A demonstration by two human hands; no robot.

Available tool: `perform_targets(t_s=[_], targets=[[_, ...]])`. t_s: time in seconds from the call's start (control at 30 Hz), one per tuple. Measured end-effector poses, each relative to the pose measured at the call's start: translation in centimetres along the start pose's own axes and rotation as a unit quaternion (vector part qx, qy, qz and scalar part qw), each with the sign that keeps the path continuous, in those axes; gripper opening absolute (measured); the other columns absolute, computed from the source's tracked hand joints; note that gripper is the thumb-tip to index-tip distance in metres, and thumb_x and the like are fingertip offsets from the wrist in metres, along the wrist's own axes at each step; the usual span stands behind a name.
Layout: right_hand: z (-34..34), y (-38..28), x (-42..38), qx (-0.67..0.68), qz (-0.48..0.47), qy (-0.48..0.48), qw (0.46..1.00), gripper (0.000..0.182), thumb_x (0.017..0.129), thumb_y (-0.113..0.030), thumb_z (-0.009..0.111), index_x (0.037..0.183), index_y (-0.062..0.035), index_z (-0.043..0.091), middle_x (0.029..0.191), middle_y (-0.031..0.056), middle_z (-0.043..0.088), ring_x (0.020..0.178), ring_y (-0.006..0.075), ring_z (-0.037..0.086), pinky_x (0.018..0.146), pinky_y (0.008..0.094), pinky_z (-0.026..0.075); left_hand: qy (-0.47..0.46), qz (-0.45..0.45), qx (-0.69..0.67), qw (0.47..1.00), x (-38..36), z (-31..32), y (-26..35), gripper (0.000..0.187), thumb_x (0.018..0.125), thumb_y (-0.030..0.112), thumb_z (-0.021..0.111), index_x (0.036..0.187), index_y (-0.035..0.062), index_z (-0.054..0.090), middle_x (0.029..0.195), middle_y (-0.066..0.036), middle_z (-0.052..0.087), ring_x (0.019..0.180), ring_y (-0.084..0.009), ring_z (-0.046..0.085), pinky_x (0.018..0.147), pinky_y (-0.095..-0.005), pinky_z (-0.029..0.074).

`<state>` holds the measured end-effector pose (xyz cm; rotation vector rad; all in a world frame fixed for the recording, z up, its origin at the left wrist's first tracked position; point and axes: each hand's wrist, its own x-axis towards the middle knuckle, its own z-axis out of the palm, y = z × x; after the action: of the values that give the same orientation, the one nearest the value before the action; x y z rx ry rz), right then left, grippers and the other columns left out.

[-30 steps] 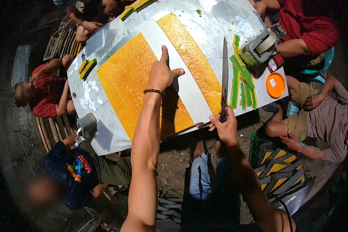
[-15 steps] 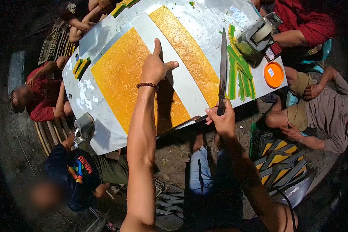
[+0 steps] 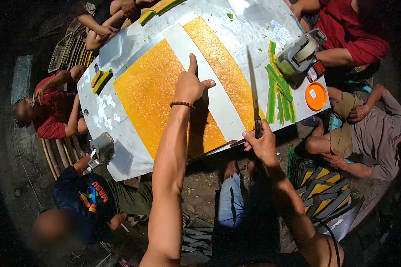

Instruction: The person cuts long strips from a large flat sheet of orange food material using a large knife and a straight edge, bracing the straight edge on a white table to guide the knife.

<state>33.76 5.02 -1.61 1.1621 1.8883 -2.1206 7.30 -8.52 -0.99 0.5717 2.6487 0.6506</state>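
My left hand (image 3: 191,86) lies on a long white flat strip (image 3: 225,113), its index finger stretched forward and its thumb out to the right. Beneath the strip is a large orange-yellow slab (image 3: 149,93) with a glossy, rough top, which looks like sheet cake; another part of it shows right of the strip. My right hand (image 3: 262,143) is closed around the dark handle of a long knife (image 3: 255,100). The blade points away from me, over the slab's right edge, beside a pile of green and yellow cut strips (image 3: 278,95).
A tape dispenser (image 3: 300,51) and an orange lid (image 3: 315,96) are on the metal table (image 3: 140,167) at right. Small white labels (image 3: 103,111) and more cut pieces (image 3: 101,81) lie at left. Several people sit around. Stacked yellow-and-grey pieces (image 3: 323,187) stand below right.
The whole view has shifted slightly, with the table lower and further right. The knife's tip has swung left, towards the slab's right edge. My left hand stays on the white strip.
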Motion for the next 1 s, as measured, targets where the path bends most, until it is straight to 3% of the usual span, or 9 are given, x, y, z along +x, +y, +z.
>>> perform_targets(t_s=[0.07,0.13,0.17,0.23,0.3,0.47,0.7,0.83,1.0], targets=[[0.1,-2.1,0.1,-0.055,0.029,-0.002,0.998,0.029,0.089,-0.006,0.075,0.106,-0.0007,0.052,0.079,0.0111,0.066,0.064,0.0156,0.064,0.055,0.0326,0.056,-0.022,-0.023,0.017,0.999,-0.1,-0.5,0.5,0.12,0.069,0.037,0.09,0.159,0.0018,0.019,0.109,-0.039,0.063,0.107,-0.0484,0.065,0.092,-0.0468,0.05],[0.4,-4.0,0.5,-0.27,-0.145,0.055,0.95,0.033,0.089,-0.012,0.073,0.114,0.0026,0.057,0.093,0.0187,0.069,0.085,0.0311,0.07,0.077,0.0417,0.057,-0.011,-0.012,0.028,0.999,-0.1,-0.2,0.3,0.121,0.068,0.039,0.09,0.159,0.0023,0.018,0.103,-0.039,0.064,0.102,-0.0487,0.066,0.087,-0.0472,0.051],[1.1,-5.0,1.4,-0.236,-0.174,0.052,0.955,0.038,0.09,-0.015,0.07,0.121,0.0031,0.059,0.102,0.0243,0.067,0.099,0.0394,0.066,0.089,0.0453,0.051,-0.013,-0.017,0.022,1.0,-0.1,0.0,0.1,0.121,0.068,0.039,0.09,0.159,0.0027,0.018,0.099,-0.038,0.064,0.098,-0.049,0.066,0.084,-0.0477,0.051],[3.3,-6.6,4.7,-0.222,-0.283,0.052,0.932,0.044,0.092,-0.015,0.065,0.132,0.002,0.056,0.104,0.0269,0.066,0.099,0.0415,0.065,0.086,0.0458,0.052,0.015,0.022,0.02,0.999,0.0,0.3,-0.5,0.122,0.069,0.039,0.09,0.159,0.0017,0.017,0.088,-0.036,0.064,0.085,-0.0488,0.065,0.075,-0.0486,0.051],[6.1,-8.8,8.5,-0.196,-0.335,0.024,0.921,0.044,0.094,-0.013,0.06,0.135,0.0022,0.053,0.105,0.0282,0.066,0.098,0.0447,0.064,0.085,0.0488,0.051,-0.016,0.001,0.01,1.0,0.0,-0.5,0.2,0.123,0.068,0.038,0.091,0.159,0.0018,0.017,0.092,-0.037,0.063,0.089,-0.0503,0.064,0.079,-0.0495,0.051],[10.0,-11.5,14.9,-0.262,-0.348,-0.013,0.9,0.043,0.095,-0.012,0.055,0.136,0.0033,0.052,0.095,0.0317,0.066,0.09,0.0474,0.064,0.081,0.0535,0.051,-0.019,0.045,0.002,0.999,0.0,-0.3,-0.7,0.124,0.069,0.031,0.091,0.158,-0.0017,0.013,0.089,-0.034,0.063,0.084,-0.048,0.064,0.073,-0.0486,0.05],[11.0,-12.1,16.1,-0.274,-0.335,-0.032,0.901,0.037,0.096,-0.013,0.051,0.128,0.0066,0.052,0.084,0.0339,0.064,0.081,0.0502,0.064,0.074,0.0572,0.051,-0.047,0.001,-0.004,0.999,0.0,-1.2,0.6,0.121,0.068,0.017,0.091,0.159,-0.0006,0.013,0.089,-0.03,0.063,0.085,-0.0466,0.063,0.074,-0.0489,0.05],[10.8,-12.5,15.9,-0.276,-0.277,-0.054,0.919,0.045,0.095,-0.011,0.057,0.135,0.007,0.051,0.081,0.029,0.063,0.077,0.0461,0.063,0.07,0.0523,0.048,-0.022,0.021,0.004,1.0,-0.2,-0.8,0.3,0.122,0.068,0.017,0.091,0.159,0.0005,0.013,0.091,-0.031,0.063,0.087,-0.0476,0.063,0.076,-0.0496,0.05],[10.2,-11.2,14.8,-0.285,-0.316,-0.025,0.904,0.042,0.096,-0.011,0.057,0.135,0.0054,0.051,0.081,0.0279,0.062,0.078,0.0461,0.061,0.069,0.0517,0.048,-0.054,-0.016,0.018,0.998,-0.3,-1.1,0.4,0.121,0.069,0.015,0.09,0.16,0.0003,0.012,0.091,-0.033,0.063,0.087,-0.0492,0.062,0.077,-0.0501,0.05]])
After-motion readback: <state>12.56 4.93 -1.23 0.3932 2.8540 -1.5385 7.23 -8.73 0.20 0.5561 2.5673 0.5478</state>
